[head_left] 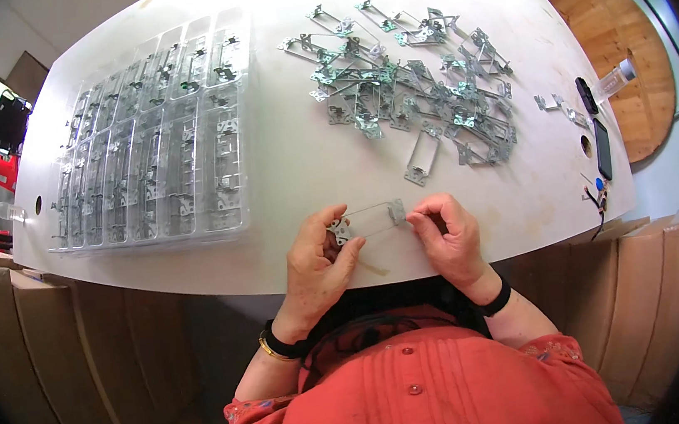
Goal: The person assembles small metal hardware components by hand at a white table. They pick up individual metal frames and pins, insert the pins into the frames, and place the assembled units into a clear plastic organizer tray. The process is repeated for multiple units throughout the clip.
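Observation:
Both of my hands hold one thin rectangular metal frame (370, 218) just above the near edge of the white table (291, 150). My left hand (320, 258) pinches the frame's left end between thumb and fingers. My right hand (445, 237) grips its right end. A loose pile of similar grey metal frames (405, 87) lies farther back on the table, right of centre. A stack of clear plastic trays (155, 141) with metal frames set in their slots sits on the left.
Near the table's right edge are a dark phone (602, 148), a small black device (586, 94), two loose metal parts (558, 106) and a cable hole (585, 144). A round wooden table (628, 62) with a clear bottle (615, 80) stands beyond. Cardboard boxes (63, 361) line the floor.

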`<state>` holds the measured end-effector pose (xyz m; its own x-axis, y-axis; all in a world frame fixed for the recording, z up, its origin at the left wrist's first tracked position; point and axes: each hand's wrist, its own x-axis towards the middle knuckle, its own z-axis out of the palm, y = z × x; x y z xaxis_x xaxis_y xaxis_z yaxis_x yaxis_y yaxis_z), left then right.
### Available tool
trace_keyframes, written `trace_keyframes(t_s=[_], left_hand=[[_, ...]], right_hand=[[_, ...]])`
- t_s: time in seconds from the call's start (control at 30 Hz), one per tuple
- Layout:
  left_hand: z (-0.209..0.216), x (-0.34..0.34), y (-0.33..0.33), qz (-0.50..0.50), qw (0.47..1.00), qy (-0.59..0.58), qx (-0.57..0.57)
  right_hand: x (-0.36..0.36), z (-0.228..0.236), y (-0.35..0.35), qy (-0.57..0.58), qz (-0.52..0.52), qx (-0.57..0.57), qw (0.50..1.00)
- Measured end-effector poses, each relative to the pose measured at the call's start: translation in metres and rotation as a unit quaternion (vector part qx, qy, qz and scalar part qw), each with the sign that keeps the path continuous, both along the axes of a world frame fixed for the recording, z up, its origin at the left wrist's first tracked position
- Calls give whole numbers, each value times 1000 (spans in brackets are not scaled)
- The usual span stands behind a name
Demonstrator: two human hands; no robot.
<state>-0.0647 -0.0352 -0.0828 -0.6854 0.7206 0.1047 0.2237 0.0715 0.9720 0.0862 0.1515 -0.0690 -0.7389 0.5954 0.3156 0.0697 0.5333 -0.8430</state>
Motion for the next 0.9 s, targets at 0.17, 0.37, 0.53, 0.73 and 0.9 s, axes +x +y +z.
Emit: trace_keyframes(t_s=[0.17, 0.37, 0.53, 0.73, 0.9], left_hand=[[12, -2, -1, 0, 999, 20, -28], [11, -1, -1, -20, 999, -4, -46], [16, 0, 3, -13, 997, -67, -29], [18, 2, 12, -1, 999, -20, -37], [18, 5, 30, 19, 999, -7, -24]], right_hand=[[0, 11, 0, -2, 9, 30, 999], [2, 15, -1, 15, 31, 39, 999], [8, 23, -6, -35, 52, -33, 998], [15, 23, -14, -65, 61, -11, 996], [18, 28, -17, -93, 51, -2, 994]])
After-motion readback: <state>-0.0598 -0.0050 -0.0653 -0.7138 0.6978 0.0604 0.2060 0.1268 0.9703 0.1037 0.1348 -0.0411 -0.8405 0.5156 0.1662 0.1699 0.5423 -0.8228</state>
